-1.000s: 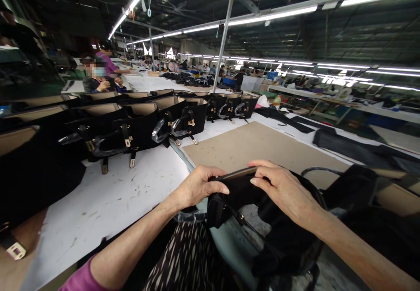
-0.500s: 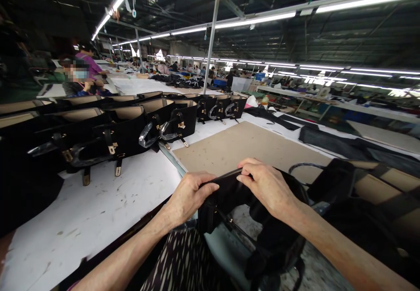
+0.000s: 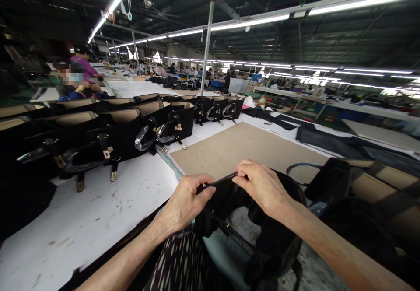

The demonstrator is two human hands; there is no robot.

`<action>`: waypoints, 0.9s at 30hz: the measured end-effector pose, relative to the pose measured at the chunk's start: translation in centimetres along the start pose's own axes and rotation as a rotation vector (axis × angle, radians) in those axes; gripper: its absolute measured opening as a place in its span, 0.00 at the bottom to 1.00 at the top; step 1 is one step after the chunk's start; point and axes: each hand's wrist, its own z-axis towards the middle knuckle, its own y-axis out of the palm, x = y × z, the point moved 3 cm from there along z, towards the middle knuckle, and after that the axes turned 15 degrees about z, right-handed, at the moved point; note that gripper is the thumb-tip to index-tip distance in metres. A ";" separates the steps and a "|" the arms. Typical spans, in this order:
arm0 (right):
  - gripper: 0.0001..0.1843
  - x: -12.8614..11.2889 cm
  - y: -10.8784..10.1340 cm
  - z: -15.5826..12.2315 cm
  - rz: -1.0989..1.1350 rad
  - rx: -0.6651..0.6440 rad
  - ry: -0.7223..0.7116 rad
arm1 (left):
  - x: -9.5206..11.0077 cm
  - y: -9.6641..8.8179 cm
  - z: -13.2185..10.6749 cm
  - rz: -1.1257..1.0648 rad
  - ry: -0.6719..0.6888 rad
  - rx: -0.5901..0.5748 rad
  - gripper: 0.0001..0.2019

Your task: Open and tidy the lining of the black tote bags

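A black handbag (image 3: 262,234) hangs off the near edge of the table, over my lap. My left hand (image 3: 187,199) is closed on its upper rim at the left corner, fingers curled over the edge. My right hand (image 3: 262,186) pinches the same rim a little further right, thumb and fingers pressed together on it. The bag's lower part sags below both hands, and a strap with a small gold fitting (image 3: 213,214) shows under my left hand.
A brown cardboard sheet (image 3: 243,149) lies on the white table (image 3: 98,212) beyond my hands. A long row of black handbags with tan linings (image 3: 131,127) runs along the left. More black bags (image 3: 361,190) lie at the right. A seated masked person (image 3: 75,83) works far left.
The view has shifted slightly, so the row of bags slid left. Both hands stay on the bag's rim; my right hand has closed in toward the left one.
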 end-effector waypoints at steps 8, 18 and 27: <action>0.09 0.3 -0.5 -0.5 -0.013 -0.002 -0.071 | 3.8 1.5 4.9 0.645 0.210 -0.163 0.09; 0.10 4.6 -3.3 -2.6 0.014 0.082 -0.009 | 3.4 1.0 5.8 0.563 0.246 -0.211 0.08; 0.11 4.5 -2.8 -1.9 -0.070 0.108 0.102 | 3.5 1.0 5.5 0.503 0.263 -0.194 0.08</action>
